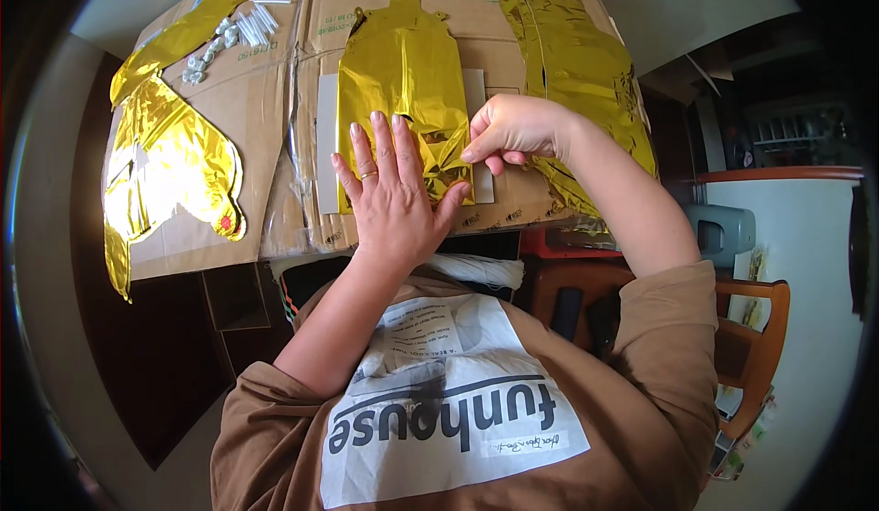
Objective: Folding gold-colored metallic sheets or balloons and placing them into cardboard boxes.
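Observation:
A flat gold foil balloon (403,71) with a rounded tab at its far end lies in front of me, on a pale board (328,145) that shows along both sides. My left hand (396,190) rests flat on the near part of the foil, fingers spread, a ring on one finger. At the foil's right edge, my right hand (524,131) is closed, thumb against bent fingers, pinching the creased foil there. The foil wrinkles between the two hands. Part of its near edge is hidden under my left palm and wrist.
Cardboard (275,145) covers the work surface. More gold foil balloons (174,135) lie at the left, and others (586,81) at the right. White sticks (256,26) and small whitish pieces (197,67) sit at the far left. A wooden chair (765,328) stands at the right.

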Tool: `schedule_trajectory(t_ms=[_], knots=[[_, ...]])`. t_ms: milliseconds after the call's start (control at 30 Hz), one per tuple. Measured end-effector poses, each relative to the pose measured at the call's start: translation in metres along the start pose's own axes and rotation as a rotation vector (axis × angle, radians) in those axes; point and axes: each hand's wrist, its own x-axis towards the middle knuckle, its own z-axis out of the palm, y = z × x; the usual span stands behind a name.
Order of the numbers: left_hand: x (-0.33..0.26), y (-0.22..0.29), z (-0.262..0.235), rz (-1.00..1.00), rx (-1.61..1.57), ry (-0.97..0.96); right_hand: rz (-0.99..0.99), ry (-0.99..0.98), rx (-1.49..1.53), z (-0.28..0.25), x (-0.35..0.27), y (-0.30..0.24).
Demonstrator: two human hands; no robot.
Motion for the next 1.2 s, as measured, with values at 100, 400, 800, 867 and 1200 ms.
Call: schedule_trajectory(t_ms=[100, 400, 800, 867, 1200], knots=[[0.000, 0.001, -0.001, 0.006, 0.006, -0.002, -0.004, 0.011, 0.004, 0.001, -0.002, 0.000], [0.000, -0.001, 0.001, 0.011, -0.018, 0.013, 0.024, -0.038, 0.022, 0.004, -0.008, -0.002], [0.001, -0.001, 0.001, 0.001, 0.005, -0.015, 0.010, 0.005, -0.003, 0.012, -0.007, 0.002], [0.000, -0.001, 0.003, -0.001, 0.015, -0.011, 0.009, 0.014, -0.005, 0.012, -0.008, 0.001], [-0.002, -0.002, 0.007, 0.041, 0.016, 0.029, -0.067, 0.095, 0.205, 0.001, 0.001, 0.003]])
